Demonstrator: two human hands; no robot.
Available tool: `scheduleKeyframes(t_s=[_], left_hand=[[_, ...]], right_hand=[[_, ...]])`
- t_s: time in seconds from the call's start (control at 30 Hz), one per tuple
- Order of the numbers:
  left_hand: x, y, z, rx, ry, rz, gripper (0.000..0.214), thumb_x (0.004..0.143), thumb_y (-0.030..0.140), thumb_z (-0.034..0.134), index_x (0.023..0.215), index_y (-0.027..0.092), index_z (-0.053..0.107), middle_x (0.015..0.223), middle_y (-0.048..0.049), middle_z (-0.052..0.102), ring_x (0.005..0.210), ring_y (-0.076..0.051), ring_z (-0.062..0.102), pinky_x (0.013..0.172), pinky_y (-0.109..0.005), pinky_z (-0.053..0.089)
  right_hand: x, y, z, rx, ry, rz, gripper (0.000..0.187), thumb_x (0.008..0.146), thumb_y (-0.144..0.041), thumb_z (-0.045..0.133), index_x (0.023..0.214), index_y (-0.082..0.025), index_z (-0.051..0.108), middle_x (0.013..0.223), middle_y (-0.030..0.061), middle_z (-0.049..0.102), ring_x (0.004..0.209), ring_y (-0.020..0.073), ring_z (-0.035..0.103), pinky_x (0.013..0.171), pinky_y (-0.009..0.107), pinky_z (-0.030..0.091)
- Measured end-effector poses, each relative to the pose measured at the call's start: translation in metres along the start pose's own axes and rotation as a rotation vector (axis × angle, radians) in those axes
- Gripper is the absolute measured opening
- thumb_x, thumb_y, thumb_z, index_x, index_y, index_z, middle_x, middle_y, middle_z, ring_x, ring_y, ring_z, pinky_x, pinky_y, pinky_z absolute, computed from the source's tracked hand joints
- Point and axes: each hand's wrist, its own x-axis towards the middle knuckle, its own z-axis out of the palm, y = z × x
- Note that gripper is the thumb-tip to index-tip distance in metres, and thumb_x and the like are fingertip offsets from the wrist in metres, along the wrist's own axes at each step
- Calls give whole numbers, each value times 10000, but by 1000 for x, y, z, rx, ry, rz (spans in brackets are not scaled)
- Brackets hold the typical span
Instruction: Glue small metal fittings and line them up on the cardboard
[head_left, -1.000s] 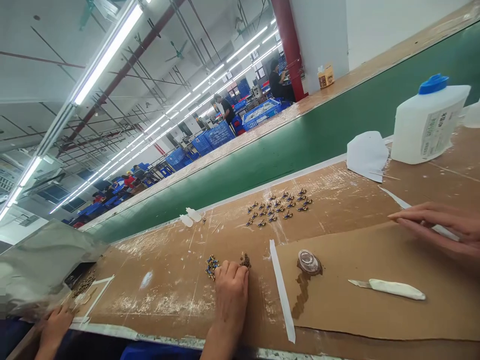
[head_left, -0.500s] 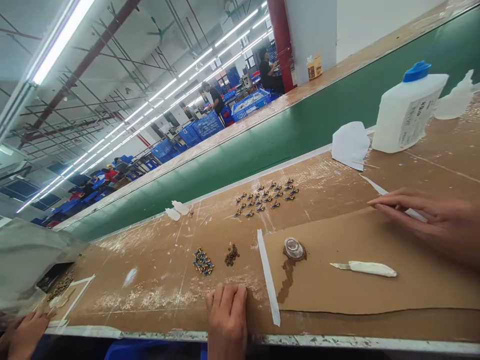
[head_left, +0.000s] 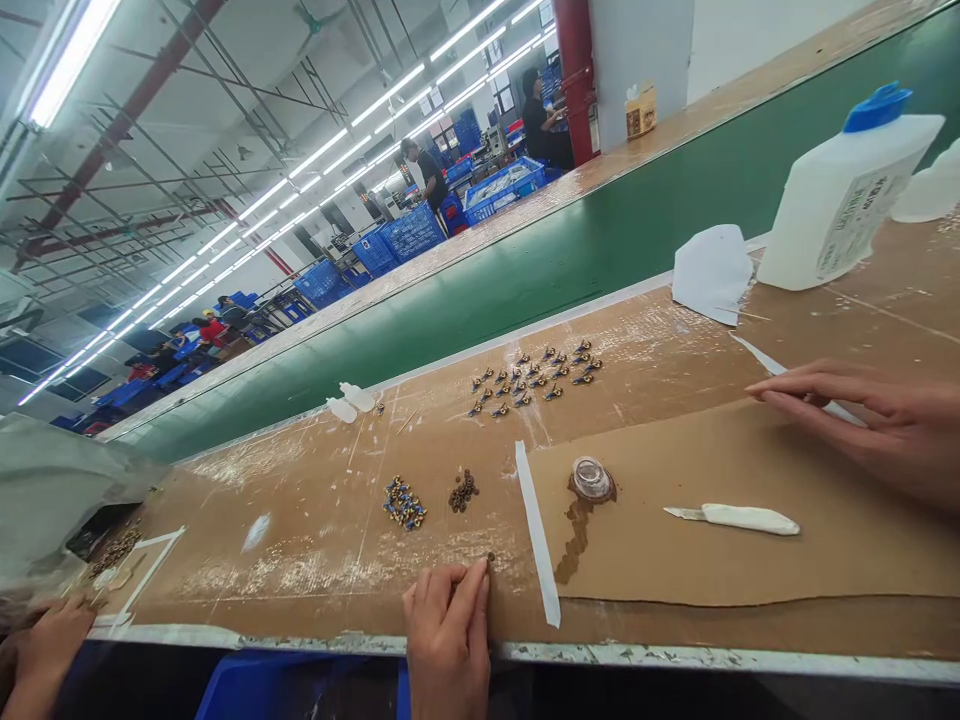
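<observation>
My left hand (head_left: 446,635) lies palm down at the near edge of the brown workbench (head_left: 315,540), fingers side by side. Its fingertip touches one small brown piece (head_left: 489,557). Further in lie a pile of blue-and-gold parts (head_left: 403,503) and a pile of brown pieces (head_left: 463,490). My right hand (head_left: 877,425) comes in from the right with fingers stretched flat, resting on a white strip (head_left: 757,356) at the edge of a cardboard sheet (head_left: 712,570). On the sheet lie a white-handled knife (head_left: 739,518) and a small clear cap (head_left: 591,479) beside a brown stain.
Several assembled parts (head_left: 534,377) lie in rows near the green conveyor belt (head_left: 525,290). A white jug with a blue cap (head_left: 844,200), white paper (head_left: 709,272) and two small bottles (head_left: 349,402) stand behind. Another person's hand (head_left: 45,655) rests far left by a silver bag (head_left: 52,490).
My left hand drew back from the piles to the bench's near edge, and one brown piece now lies at its fingertip. My right hand stayed on the white strip.
</observation>
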Motion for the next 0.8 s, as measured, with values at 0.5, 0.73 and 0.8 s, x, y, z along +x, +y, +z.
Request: scheduleKeyframes(t_s=[0.5, 0.73, 0.8], left_hand=[[0, 13, 5, -58, -4, 10, 344, 838, 118, 551, 1114, 303, 637, 813, -13, 620, 744, -146, 546, 726, -317, 379], [-13, -62, -16, -506, -435, -161, 256, 843, 254, 573, 1070, 354, 635, 1037, -80, 632, 947, -209, 584, 820, -404, 458], [-12, -115, -44, -548, -461, -223, 202, 860, 348, 548, 1055, 335, 600, 1161, -60, 595, 1018, -196, 561, 813, -378, 497]], right_hand=[[1, -3, -1, -38, 4, 20, 468, 814, -654, 433, 894, -254, 663, 980, -10, 681, 801, 120, 620, 679, 242, 458], [1, 0, -1, -14, -14, 41, 465, 795, -672, 434, 883, -278, 664, 966, -31, 685, 765, 136, 624, 664, 267, 470], [1, 2, -1, -21, 0, 42, 433, 781, -674, 452, 871, -305, 662, 959, -58, 686, 747, 137, 628, 645, 271, 471]])
